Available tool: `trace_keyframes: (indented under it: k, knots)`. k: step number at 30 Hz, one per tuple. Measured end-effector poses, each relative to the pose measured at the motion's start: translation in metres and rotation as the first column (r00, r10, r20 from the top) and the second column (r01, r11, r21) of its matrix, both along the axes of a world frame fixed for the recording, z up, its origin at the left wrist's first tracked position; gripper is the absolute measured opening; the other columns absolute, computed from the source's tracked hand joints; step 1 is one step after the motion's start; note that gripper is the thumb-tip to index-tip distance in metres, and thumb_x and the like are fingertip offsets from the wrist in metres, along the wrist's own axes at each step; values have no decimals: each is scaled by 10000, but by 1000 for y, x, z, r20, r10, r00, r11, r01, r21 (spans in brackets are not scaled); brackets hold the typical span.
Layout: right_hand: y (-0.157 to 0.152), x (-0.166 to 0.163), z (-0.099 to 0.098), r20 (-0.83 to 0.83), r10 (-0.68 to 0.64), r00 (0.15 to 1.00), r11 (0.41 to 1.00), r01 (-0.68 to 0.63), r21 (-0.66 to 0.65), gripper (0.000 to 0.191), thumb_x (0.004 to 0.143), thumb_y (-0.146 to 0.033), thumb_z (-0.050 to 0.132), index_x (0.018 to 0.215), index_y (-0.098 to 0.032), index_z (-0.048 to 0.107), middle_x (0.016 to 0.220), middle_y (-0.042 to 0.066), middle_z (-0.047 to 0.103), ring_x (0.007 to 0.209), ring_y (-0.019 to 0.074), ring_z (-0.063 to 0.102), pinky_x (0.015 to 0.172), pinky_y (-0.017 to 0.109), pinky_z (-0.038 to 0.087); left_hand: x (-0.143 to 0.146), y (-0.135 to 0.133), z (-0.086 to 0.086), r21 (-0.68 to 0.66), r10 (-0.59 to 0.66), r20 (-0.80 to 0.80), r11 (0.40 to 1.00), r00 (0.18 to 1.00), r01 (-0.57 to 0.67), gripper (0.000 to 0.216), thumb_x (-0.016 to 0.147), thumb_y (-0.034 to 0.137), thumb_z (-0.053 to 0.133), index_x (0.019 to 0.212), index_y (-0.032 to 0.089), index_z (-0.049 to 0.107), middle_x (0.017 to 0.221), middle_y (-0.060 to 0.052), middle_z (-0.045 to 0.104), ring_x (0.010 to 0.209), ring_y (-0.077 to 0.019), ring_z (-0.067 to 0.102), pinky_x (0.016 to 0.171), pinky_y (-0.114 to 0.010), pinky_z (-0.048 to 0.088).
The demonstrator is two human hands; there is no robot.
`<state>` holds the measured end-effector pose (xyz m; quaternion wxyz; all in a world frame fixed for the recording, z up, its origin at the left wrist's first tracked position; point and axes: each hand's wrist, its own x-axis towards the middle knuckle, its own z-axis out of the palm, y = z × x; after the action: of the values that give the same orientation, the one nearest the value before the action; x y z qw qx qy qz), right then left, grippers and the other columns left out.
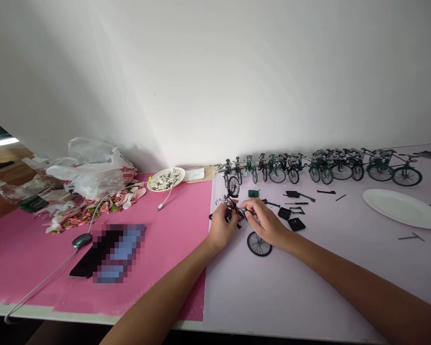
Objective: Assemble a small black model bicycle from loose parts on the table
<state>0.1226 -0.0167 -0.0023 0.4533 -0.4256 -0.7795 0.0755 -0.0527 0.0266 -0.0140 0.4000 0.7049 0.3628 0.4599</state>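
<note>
My left hand [221, 225] is closed round a small dark model bicycle [233, 187], tilted with one spoked wheel pointing away from me. Its silver handlebar [221, 200] pokes out beyond the fingers. Close beside it, my right hand [264, 219] pinches a small silver piece at the bicycle's frame; the fingers hide most of it. A loose black spoked wheel [259, 244] lies flat on the table under my right wrist. Black square parts [296, 224] and a green flat part [253, 193] are spread just past my right hand.
Several finished-looking model bicycles [341, 165] stand along the wall. A white oval plate [402, 208] lies at right. On the pink mat [175, 268] are a phone [89, 261], a cable with a dark oval device [82, 240], a plate of small white parts [166, 179] and plastic bags [89, 175].
</note>
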Motion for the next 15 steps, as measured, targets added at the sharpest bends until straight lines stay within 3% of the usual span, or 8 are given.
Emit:
trace_keyframes:
  k: [8,15]
  knots:
    - [2,2,-3,-28,-87,996,996,86,-38,214,1062,-269,333,1154,-252,525,1031,87,687,860,220,683,746,348,556,-1,-3,2,37,-1,-37,999,999,3,224,937,224,582,1150,162,619,905,-51,684,770,-155,699,746,-282,552]
    - [6,2,-10,-26,-17,1000,1000,17,7,211,1032,-260,410,1232,-240,477,1105,122,602,924,231,632,796,383,559,-1,-1,3,-41,-11,15,999,1000,11,244,937,214,580,1172,151,594,959,-76,687,787,-150,698,773,-300,578]
